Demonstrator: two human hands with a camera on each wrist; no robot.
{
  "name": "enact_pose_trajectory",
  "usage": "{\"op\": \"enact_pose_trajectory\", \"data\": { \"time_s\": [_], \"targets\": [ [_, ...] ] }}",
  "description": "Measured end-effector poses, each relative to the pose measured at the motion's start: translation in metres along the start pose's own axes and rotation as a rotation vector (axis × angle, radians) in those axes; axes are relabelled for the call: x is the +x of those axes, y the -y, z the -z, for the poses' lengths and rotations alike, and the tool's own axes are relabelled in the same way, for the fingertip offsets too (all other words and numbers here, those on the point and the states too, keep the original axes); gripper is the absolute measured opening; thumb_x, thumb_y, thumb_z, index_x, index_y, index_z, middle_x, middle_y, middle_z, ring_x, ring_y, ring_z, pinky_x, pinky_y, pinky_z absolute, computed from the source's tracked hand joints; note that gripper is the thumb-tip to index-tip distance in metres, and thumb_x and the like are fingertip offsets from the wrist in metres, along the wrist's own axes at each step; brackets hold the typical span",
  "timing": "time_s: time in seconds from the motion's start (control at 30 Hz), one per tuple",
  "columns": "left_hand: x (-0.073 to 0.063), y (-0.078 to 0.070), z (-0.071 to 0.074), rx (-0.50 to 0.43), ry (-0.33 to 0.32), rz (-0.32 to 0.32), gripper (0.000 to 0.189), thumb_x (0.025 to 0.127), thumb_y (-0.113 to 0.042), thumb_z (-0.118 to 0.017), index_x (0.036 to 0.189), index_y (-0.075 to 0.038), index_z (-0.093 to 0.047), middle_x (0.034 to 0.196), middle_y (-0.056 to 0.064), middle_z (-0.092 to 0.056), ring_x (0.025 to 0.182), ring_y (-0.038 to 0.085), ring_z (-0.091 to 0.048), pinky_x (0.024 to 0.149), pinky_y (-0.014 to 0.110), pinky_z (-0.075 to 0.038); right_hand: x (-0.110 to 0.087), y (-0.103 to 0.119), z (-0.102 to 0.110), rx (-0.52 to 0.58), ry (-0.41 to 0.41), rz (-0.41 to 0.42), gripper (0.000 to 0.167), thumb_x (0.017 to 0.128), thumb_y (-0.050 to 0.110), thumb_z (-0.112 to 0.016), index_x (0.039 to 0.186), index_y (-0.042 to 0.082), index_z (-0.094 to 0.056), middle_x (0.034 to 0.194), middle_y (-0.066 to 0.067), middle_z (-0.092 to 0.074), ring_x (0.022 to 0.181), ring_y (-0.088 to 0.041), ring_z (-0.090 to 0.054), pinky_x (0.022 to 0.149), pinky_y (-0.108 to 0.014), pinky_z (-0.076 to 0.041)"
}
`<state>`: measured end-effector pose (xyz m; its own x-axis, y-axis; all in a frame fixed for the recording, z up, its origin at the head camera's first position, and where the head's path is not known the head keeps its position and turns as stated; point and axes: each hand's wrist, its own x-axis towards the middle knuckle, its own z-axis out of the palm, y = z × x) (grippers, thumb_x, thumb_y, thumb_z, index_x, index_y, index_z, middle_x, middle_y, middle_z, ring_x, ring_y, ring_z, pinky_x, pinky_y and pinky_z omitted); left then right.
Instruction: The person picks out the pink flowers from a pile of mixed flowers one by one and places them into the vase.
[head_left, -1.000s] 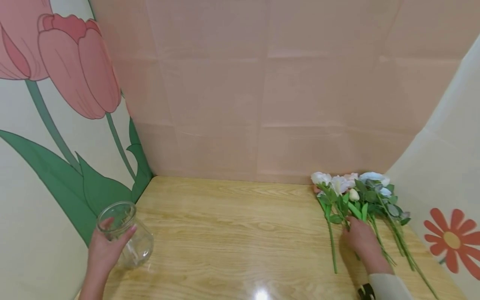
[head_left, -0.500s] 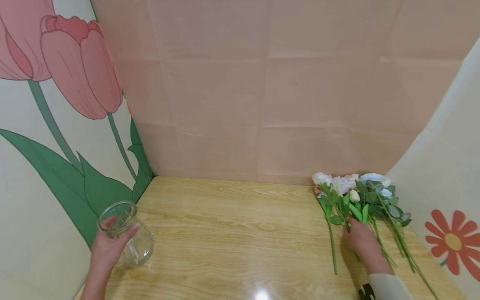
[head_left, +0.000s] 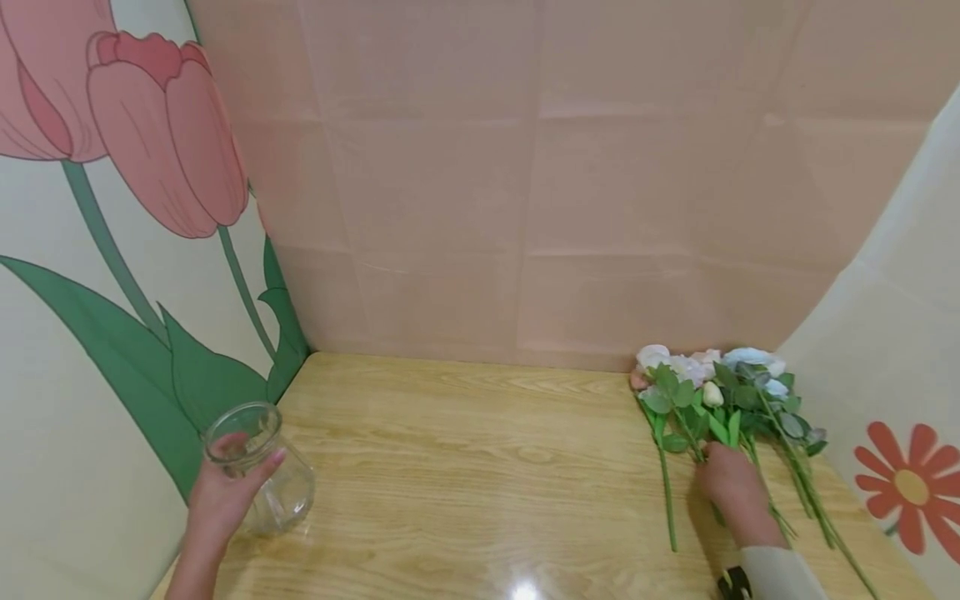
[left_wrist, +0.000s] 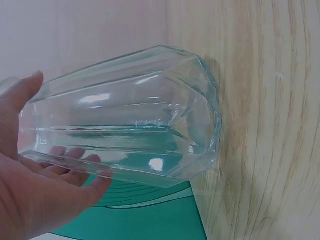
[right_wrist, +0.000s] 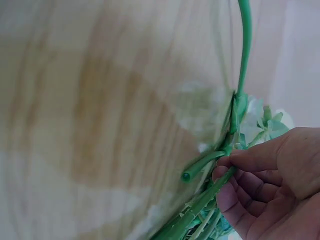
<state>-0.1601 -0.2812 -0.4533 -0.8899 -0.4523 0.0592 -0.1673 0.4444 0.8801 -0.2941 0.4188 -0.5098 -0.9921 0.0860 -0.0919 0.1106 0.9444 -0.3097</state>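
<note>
On the left in the head view, my left hand [head_left: 221, 504] grips a clear glass vase [head_left: 288, 496] around its neck. The thumb and fingers lie on opposite sides, and the left wrist view shows the vase's faceted glass body [left_wrist: 125, 115] with its base at the wooden table. At the far right, my right hand [head_left: 735, 492] reaches into a pile of artificial flowers with white, pink and pale blue blooms [head_left: 750, 358]. Its thumb and fingertips pinch a green flower stem [right_wrist: 210, 192], seen close up in the right wrist view. Leaves [head_left: 667, 387] rise beyond the fingers.
The wooden table [head_left: 465, 467] stretches between the vase and the flowers. A pink backdrop [head_left: 510, 208] stands along its back edge. Flower-printed panels, with tulips [head_left: 150, 133] at left and a red flower [head_left: 911, 487] at right, border the sides.
A pale bloom and its leaves at the pile's left have shifted slightly right and up with my right hand. My left hand and the vase keep nearly the same place.
</note>
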Motion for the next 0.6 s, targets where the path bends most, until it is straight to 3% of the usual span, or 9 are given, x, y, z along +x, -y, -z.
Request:
{"op": "enact_pose_trajectory", "data": {
  "time_s": [0.33, 0.6],
  "targets": [
    [-0.004, -0.005, -0.004, 0.04, 0.081, -0.014, 0.086, 0.09, -0.045, -0.075, 0.151, -0.004, -0.03, 0.155, 0.026, -0.038, 0.136, 0.051, -0.04, 0.107, 0.066, -0.035, -0.008, 0.009, 0.01, -0.015, -0.082, 0.004, 0.041, 0.095, 0.005, -0.051, 0.132, -0.009, -0.054, 0.116, -0.038, -0.062, 0.092, -0.054, -0.062, 0.066, -0.058, -0.053],
    [-0.007, -0.01, -0.012, 0.02, 0.106, -0.061, 0.081, 0.09, -0.039, -0.077, 0.148, -0.002, -0.034, 0.153, 0.029, -0.04, 0.137, 0.049, -0.04, 0.109, 0.062, -0.036, -0.016, 0.029, 0.024, 0.001, -0.134, 0.014, 0.041, 0.098, 0.01, -0.054, 0.133, -0.01, -0.054, 0.12, -0.037, -0.061, 0.093, -0.052, -0.063, 0.066, -0.056, -0.053]
  ]
}}
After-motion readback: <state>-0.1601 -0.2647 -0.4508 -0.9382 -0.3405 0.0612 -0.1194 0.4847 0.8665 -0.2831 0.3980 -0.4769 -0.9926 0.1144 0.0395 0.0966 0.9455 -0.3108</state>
